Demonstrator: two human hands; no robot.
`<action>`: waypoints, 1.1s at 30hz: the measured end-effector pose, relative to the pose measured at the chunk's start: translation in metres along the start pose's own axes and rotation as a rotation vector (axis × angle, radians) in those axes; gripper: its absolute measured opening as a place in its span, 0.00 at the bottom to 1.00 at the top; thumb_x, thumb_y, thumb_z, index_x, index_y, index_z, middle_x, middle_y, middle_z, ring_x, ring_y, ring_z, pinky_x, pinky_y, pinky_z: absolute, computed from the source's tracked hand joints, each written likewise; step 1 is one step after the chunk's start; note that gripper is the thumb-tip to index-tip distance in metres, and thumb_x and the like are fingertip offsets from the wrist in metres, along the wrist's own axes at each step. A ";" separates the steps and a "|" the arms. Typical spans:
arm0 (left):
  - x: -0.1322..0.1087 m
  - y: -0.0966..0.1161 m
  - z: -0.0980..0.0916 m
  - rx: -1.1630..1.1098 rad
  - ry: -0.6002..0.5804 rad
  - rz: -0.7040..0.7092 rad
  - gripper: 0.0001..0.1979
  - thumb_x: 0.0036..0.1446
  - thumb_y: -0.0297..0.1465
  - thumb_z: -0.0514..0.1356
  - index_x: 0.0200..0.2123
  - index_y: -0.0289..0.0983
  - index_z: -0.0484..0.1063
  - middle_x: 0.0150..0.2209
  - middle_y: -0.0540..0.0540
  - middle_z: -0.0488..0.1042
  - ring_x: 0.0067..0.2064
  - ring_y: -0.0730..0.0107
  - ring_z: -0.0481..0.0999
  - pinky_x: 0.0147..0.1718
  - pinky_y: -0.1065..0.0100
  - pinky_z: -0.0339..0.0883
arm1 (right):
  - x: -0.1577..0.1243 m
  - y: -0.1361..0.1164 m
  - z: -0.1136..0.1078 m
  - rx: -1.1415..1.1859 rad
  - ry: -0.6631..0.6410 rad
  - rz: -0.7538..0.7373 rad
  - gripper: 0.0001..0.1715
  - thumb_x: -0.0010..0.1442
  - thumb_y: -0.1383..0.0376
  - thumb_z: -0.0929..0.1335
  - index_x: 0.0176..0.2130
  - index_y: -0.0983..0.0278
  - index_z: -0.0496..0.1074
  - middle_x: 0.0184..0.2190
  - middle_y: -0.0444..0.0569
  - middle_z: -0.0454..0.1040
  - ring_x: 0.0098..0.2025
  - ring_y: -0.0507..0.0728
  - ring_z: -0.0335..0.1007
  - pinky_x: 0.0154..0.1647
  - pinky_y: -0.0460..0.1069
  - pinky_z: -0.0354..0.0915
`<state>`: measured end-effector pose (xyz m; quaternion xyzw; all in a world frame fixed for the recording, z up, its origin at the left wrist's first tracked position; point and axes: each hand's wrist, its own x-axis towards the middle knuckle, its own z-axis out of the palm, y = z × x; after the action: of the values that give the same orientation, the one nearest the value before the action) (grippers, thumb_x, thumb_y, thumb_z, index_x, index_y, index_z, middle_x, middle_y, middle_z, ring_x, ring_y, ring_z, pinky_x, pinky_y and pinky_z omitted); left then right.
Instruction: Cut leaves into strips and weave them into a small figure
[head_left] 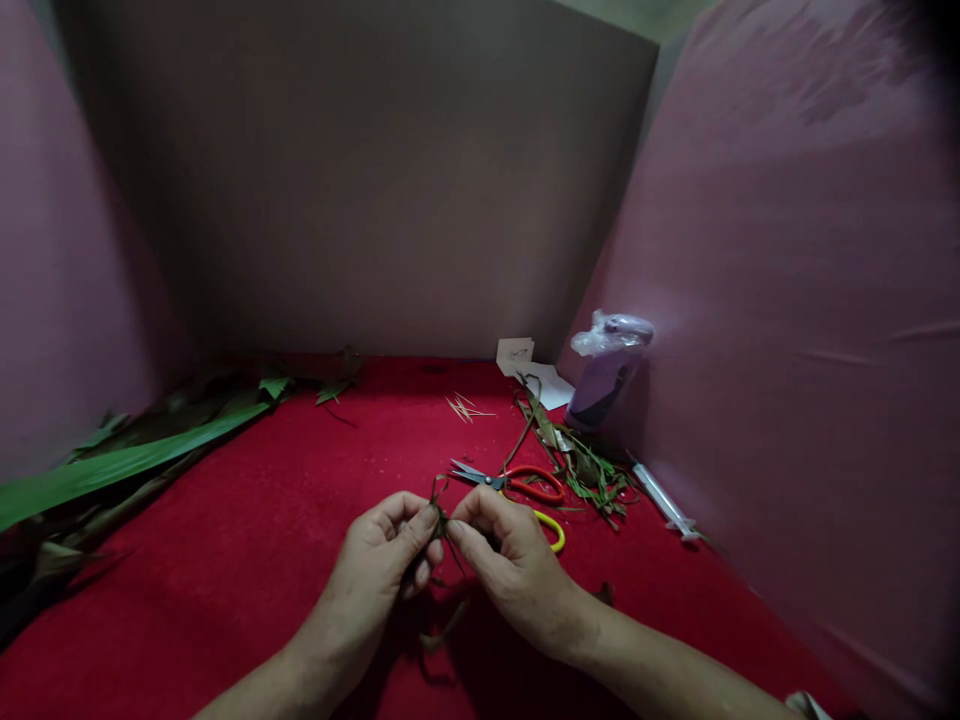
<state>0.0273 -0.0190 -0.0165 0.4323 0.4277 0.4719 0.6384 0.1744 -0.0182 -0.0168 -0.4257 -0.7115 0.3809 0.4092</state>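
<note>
Between my hands is a small piece of twisted dried leaf, dark brown with thin loose strands. My left hand pinches it between thumb and fingers. From the other side, the thumb and forefinger of my right hand close on it as well, at its thin strands. Just beyond my right hand lie scissors with one red and one yellow handle, their blades pointing left. A curled strip of dry brown leaf lies on the red cloth below my hands. My fingers hide part of the held piece.
Long green and brown leaves stretch along the left side. Toothpicks lie ahead, with white paper behind. At right are leaf scraps, a purple container under plastic, and a syringe. Pink and grey walls enclose the cloth.
</note>
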 end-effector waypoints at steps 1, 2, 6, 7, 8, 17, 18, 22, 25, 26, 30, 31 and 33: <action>0.000 0.000 0.000 0.001 -0.011 -0.002 0.12 0.51 0.38 0.61 0.26 0.35 0.66 0.19 0.53 0.67 0.17 0.83 0.59 0.15 0.78 0.50 | 0.001 0.000 0.000 0.006 0.000 0.000 0.10 0.62 0.65 0.60 0.29 0.64 0.63 0.21 0.40 0.61 0.22 0.48 0.52 0.23 0.44 0.51; 0.000 0.001 0.000 0.002 -0.022 -0.005 0.12 0.51 0.38 0.61 0.26 0.35 0.66 0.19 0.54 0.66 0.17 0.82 0.59 0.16 0.78 0.50 | 0.001 0.001 0.001 0.012 0.001 -0.001 0.10 0.62 0.65 0.61 0.29 0.64 0.63 0.21 0.40 0.61 0.22 0.48 0.52 0.23 0.44 0.51; 0.001 0.001 0.001 0.026 -0.014 -0.025 0.13 0.48 0.39 0.63 0.24 0.35 0.67 0.17 0.55 0.64 0.17 0.83 0.58 0.15 0.79 0.49 | 0.001 0.002 0.003 0.033 -0.020 -0.006 0.10 0.62 0.65 0.61 0.29 0.64 0.63 0.21 0.40 0.62 0.22 0.48 0.54 0.24 0.44 0.53; 0.001 0.001 0.001 0.029 -0.002 -0.026 0.13 0.48 0.39 0.63 0.24 0.35 0.67 0.17 0.55 0.65 0.16 0.83 0.58 0.15 0.78 0.48 | 0.001 0.002 0.003 0.035 -0.029 -0.005 0.10 0.62 0.65 0.61 0.29 0.64 0.63 0.21 0.40 0.63 0.22 0.48 0.55 0.24 0.44 0.53; 0.001 0.001 0.002 0.028 0.012 -0.021 0.14 0.47 0.39 0.63 0.24 0.35 0.67 0.17 0.55 0.65 0.16 0.83 0.58 0.14 0.78 0.48 | 0.001 0.002 0.003 0.036 -0.037 -0.002 0.10 0.62 0.65 0.60 0.29 0.64 0.63 0.21 0.40 0.62 0.22 0.48 0.54 0.24 0.44 0.53; 0.001 -0.001 0.003 -0.009 0.075 -0.019 0.14 0.48 0.38 0.63 0.22 0.35 0.65 0.15 0.56 0.63 0.14 0.85 0.54 0.13 0.79 0.45 | 0.000 0.001 0.003 0.031 -0.037 0.044 0.11 0.62 0.64 0.61 0.29 0.65 0.63 0.21 0.39 0.59 0.23 0.48 0.51 0.24 0.44 0.51; 0.002 -0.001 0.002 -0.008 0.068 -0.021 0.14 0.48 0.38 0.63 0.22 0.35 0.65 0.15 0.56 0.63 0.14 0.85 0.54 0.13 0.79 0.45 | 0.000 0.002 0.003 0.044 -0.037 0.052 0.11 0.62 0.63 0.61 0.29 0.65 0.63 0.21 0.39 0.59 0.23 0.48 0.51 0.24 0.44 0.51; 0.004 0.001 -0.001 -0.012 0.016 -0.037 0.15 0.49 0.40 0.62 0.23 0.34 0.66 0.18 0.54 0.66 0.15 0.84 0.57 0.14 0.79 0.49 | 0.002 0.008 0.004 0.116 -0.015 0.074 0.11 0.61 0.61 0.62 0.29 0.64 0.62 0.21 0.39 0.60 0.23 0.48 0.52 0.23 0.44 0.52; 0.004 0.002 -0.004 -0.053 -0.031 -0.062 0.15 0.51 0.41 0.60 0.24 0.34 0.67 0.19 0.51 0.69 0.17 0.82 0.61 0.15 0.78 0.54 | 0.005 0.013 0.003 0.126 0.014 0.072 0.11 0.60 0.61 0.62 0.28 0.65 0.63 0.21 0.39 0.60 0.23 0.47 0.52 0.23 0.43 0.53; 0.004 0.002 -0.005 -0.059 -0.040 -0.072 0.15 0.51 0.41 0.60 0.24 0.34 0.67 0.19 0.51 0.69 0.16 0.81 0.62 0.15 0.78 0.55 | 0.006 0.014 0.003 0.130 0.022 0.070 0.12 0.60 0.61 0.62 0.28 0.65 0.63 0.21 0.39 0.60 0.23 0.47 0.53 0.23 0.43 0.53; 0.005 0.000 -0.007 0.000 0.006 -0.066 0.14 0.50 0.39 0.61 0.24 0.34 0.67 0.16 0.53 0.68 0.14 0.81 0.61 0.14 0.78 0.54 | 0.007 0.011 0.003 0.234 0.004 0.117 0.10 0.59 0.59 0.64 0.32 0.65 0.65 0.22 0.40 0.62 0.22 0.47 0.55 0.22 0.43 0.55; 0.006 0.000 -0.007 0.019 0.028 -0.048 0.14 0.50 0.39 0.61 0.24 0.34 0.67 0.16 0.53 0.68 0.14 0.81 0.61 0.14 0.78 0.54 | 0.007 0.009 0.003 0.275 -0.011 0.142 0.10 0.57 0.59 0.66 0.35 0.64 0.65 0.23 0.40 0.64 0.23 0.47 0.57 0.22 0.43 0.56; 0.007 0.002 -0.008 0.067 0.069 -0.015 0.14 0.50 0.40 0.61 0.24 0.35 0.67 0.15 0.53 0.68 0.13 0.81 0.61 0.13 0.78 0.53 | 0.007 0.007 0.004 0.324 -0.037 0.186 0.15 0.52 0.63 0.69 0.40 0.64 0.64 0.26 0.41 0.67 0.24 0.48 0.61 0.24 0.43 0.58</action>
<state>0.0201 -0.0111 -0.0180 0.4337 0.4683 0.4670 0.6120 0.1707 -0.0107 -0.0226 -0.4112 -0.6057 0.5345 0.4224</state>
